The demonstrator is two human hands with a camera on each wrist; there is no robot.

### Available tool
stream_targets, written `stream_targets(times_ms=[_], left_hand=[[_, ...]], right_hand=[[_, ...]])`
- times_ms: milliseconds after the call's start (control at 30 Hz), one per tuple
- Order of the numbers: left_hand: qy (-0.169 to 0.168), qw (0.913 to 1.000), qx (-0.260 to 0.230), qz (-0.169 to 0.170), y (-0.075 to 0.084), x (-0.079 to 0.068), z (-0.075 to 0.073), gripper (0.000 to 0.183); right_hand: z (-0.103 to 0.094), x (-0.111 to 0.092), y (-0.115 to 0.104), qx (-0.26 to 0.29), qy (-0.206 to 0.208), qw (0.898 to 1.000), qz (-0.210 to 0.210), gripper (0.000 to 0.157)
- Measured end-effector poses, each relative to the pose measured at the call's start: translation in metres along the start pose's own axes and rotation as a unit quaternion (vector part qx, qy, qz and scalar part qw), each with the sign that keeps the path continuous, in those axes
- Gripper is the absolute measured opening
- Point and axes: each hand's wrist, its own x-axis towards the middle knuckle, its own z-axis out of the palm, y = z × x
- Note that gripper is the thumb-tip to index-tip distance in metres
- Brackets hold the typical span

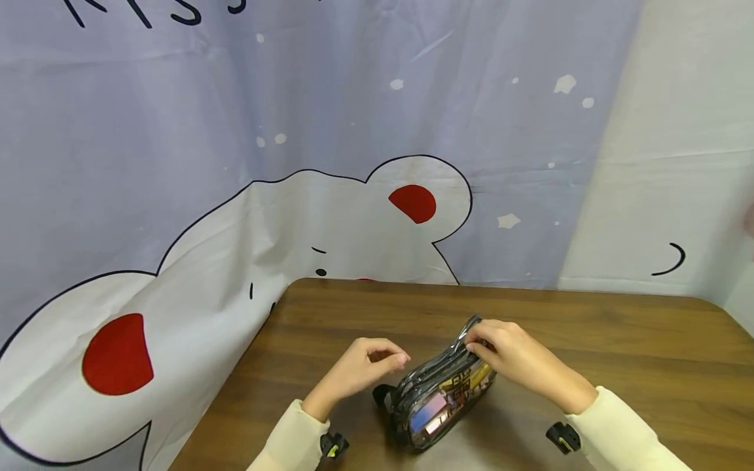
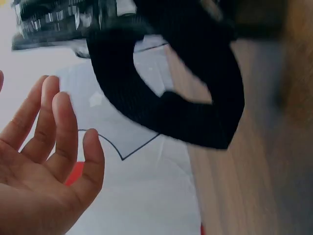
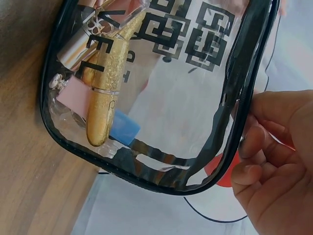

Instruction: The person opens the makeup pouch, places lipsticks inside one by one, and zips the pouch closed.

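A clear cosmetic pouch with black edging and black printed letters stands on the wooden table in the head view. Through its side in the right wrist view show a gold tube, a pink piece and a blue piece. My right hand pinches the pouch's upper edge at the far end; what lies between the fingertips is partly hidden. Left of the pouch, my left hand hovers with loosely bent fingers and holds nothing. A black strap loop hangs from the pouch's near end, close to that hand.
The brown wooden table extends to both sides of the pouch. Behind it hangs a printed cloth with a white cartoon bear figure. Each wrist carries a small black device, such as the right one.
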Motion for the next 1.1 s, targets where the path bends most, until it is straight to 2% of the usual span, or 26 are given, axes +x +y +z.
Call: stream_targets(times_ms=[167,367,533,767,900,1100], left_hand=[[0.025,0.9994,0.023,0.011,0.007,-0.014,0.009,0.015],[0.055,0.9972,0.04,0.031,0.015,-0.02,0.016,0.01],[0.071,0.9966,0.036,0.022,0.018,-0.019,0.016,0.011],[0.063,0.998,0.009,0.001,0.017,-0.017,0.013,0.012],[0.06,0.9982,-0.002,-0.005,0.015,-0.016,0.013,0.012],[0.067,0.9976,0.012,-0.006,0.014,-0.014,0.016,0.012]], right_hand=[[0.003,0.0,-0.001,-0.012,0.02,1.0,-0.006,0.012],[0.006,0.0,-0.004,-0.03,0.036,0.999,-0.026,0.012],[0.007,0.001,-0.007,-0.062,0.052,0.995,-0.059,0.012],[0.009,0.002,-0.008,-0.069,0.072,0.99,-0.096,0.015],[0.011,0.003,-0.014,-0.057,0.05,0.992,-0.105,0.017],[0.015,0.007,-0.028,-0.049,0.015,0.993,-0.104,0.013]])
